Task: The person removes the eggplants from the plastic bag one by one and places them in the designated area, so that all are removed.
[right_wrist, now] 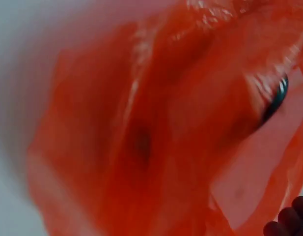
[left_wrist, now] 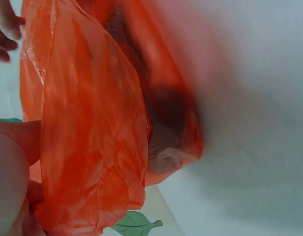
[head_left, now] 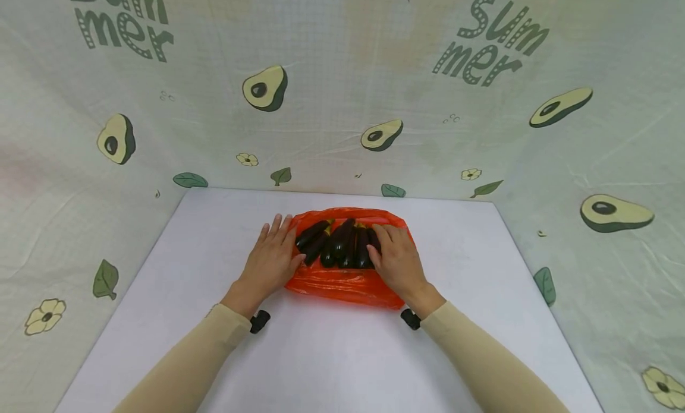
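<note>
The eggplants (head_left: 342, 239) lay side by side in an open orange bag (head_left: 342, 285) on the white worktop (head_left: 299, 365), most of them with their green-yellow stems pointing to the far side and the two leftmost slanting. The bag's rim stood up around them, and its near side spread crumpled toward the person. The left hand (head_left: 274, 252) rested at the bag's left edge, its fingers almost straight and pointing away, its thumb spread over the rim; it was not closed around anything. The right hand (head_left: 396, 255) lay over the right end of the row, its fingers bent down onto the rightmost eggplants and its thumb beside them; whether it gripped one, or only touched it, could not be told. Beige sleeves (head_left: 176, 365) covered both forearms, and a small black fitting (head_left: 260, 322) showed at the inner side of each wrist. Behind the worktop and along its sides hung a pale cloth (head_left: 326, 50) printed with avocados, leaves, flowers and the word "summer".
</note>
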Action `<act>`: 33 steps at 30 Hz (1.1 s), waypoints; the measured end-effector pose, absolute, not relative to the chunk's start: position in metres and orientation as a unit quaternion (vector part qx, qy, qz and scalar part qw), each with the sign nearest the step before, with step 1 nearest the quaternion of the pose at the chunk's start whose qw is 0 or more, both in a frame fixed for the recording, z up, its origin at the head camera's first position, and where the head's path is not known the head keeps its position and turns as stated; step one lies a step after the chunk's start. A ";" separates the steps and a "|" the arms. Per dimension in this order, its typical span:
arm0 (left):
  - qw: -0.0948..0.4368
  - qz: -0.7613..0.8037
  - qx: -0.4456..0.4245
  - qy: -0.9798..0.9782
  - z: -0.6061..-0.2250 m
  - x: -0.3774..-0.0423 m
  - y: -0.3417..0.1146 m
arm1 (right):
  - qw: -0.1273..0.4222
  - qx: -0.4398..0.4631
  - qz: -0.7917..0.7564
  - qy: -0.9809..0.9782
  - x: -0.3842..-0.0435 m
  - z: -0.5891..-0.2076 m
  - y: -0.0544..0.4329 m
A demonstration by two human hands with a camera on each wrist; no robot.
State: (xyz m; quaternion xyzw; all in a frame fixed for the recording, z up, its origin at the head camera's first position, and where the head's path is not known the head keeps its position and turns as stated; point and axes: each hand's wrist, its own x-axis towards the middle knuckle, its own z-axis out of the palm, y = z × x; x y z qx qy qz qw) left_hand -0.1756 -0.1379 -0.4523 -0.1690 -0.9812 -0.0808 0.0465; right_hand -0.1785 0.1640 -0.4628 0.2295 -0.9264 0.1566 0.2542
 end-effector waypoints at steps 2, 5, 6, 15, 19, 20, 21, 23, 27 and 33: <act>0.045 -0.079 -0.169 -0.981 -0.453 -0.176 -0.137 | 0.226 0.229 0.162 -0.933 -0.183 -0.467 0.158; 0.038 -0.079 -0.168 -0.982 -0.455 -0.176 -0.137 | 0.192 0.227 0.161 -0.941 -0.191 -0.474 0.154; 0.038 -0.079 -0.167 -0.982 -0.455 -0.176 -0.137 | 0.187 0.225 0.160 -0.943 -0.194 -0.477 0.154; 0.039 -0.076 -0.173 -0.981 -0.457 -0.176 -0.132 | 0.185 0.198 0.131 -0.954 -0.215 -0.486 0.172; 0.043 -0.075 -0.174 -0.981 -0.461 -0.175 -0.132 | 0.190 0.200 0.132 -0.952 -0.216 -0.488 0.173; 0.045 -0.075 -0.176 -0.981 -0.461 -0.175 -0.131 | 0.189 0.199 0.135 -0.952 -0.216 -0.488 0.173; 0.048 -0.075 -0.178 -0.980 -0.461 -0.175 -0.131 | 0.187 0.198 0.138 -0.952 -0.216 -0.489 0.172; 0.049 -0.073 -0.179 -0.980 -0.462 -0.174 -0.131 | 0.183 0.194 0.144 -0.953 -0.216 -0.490 0.171; 0.044 -0.072 -0.178 -0.980 -0.460 -0.173 -0.130 | 0.170 0.184 0.160 -0.955 -0.214 -0.489 0.164; 0.048 -0.089 -0.168 -0.981 -0.456 -0.174 -0.130 | 0.141 0.178 0.198 -0.954 -0.214 -0.475 0.137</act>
